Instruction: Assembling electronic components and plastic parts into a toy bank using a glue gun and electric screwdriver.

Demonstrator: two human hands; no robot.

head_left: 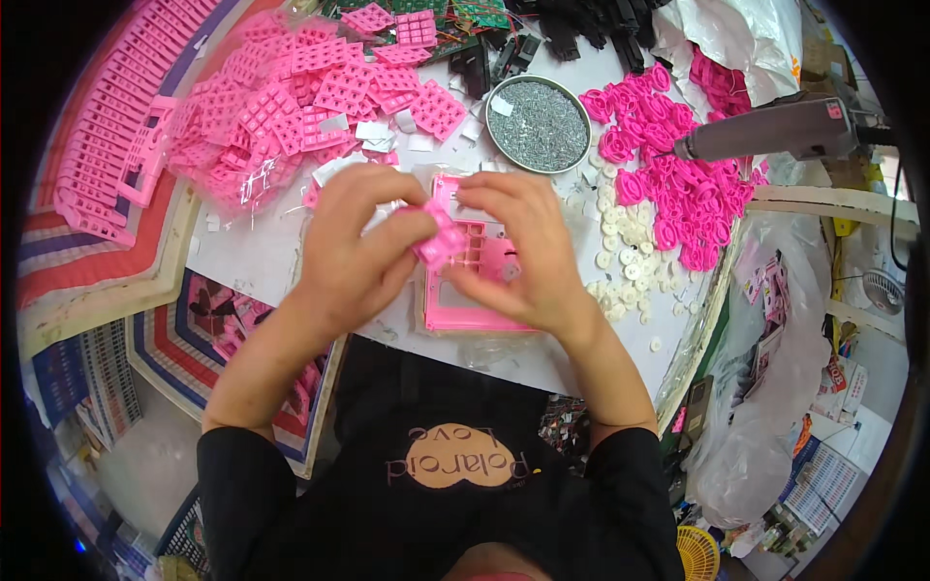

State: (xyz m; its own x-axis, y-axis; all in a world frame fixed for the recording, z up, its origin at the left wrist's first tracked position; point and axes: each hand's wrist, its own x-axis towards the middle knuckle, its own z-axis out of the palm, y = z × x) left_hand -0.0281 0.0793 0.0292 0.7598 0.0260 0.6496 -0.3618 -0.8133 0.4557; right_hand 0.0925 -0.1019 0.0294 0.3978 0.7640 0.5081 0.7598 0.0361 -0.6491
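Between its thumb and fingers, my left hand (344, 242) pinches a small pink keypad (444, 242) with raised square keys, tilted above the table. Below it lies a pink plastic casing (475, 318) with a grid of openings and a rectangular window, partly covered by both hands. My right hand (538, 247) hovers over the casing's right side. Its thumb and fingers are spread, with nothing visible between them.
Pink keypads (320, 77) are heaped at the far left, near stacked pink casings (107, 107). A round tin (491, 145) holds small metal screws. To the right are pink looped parts (678, 165), white round buttons (630, 266) and a grey power screwdriver (765, 133).
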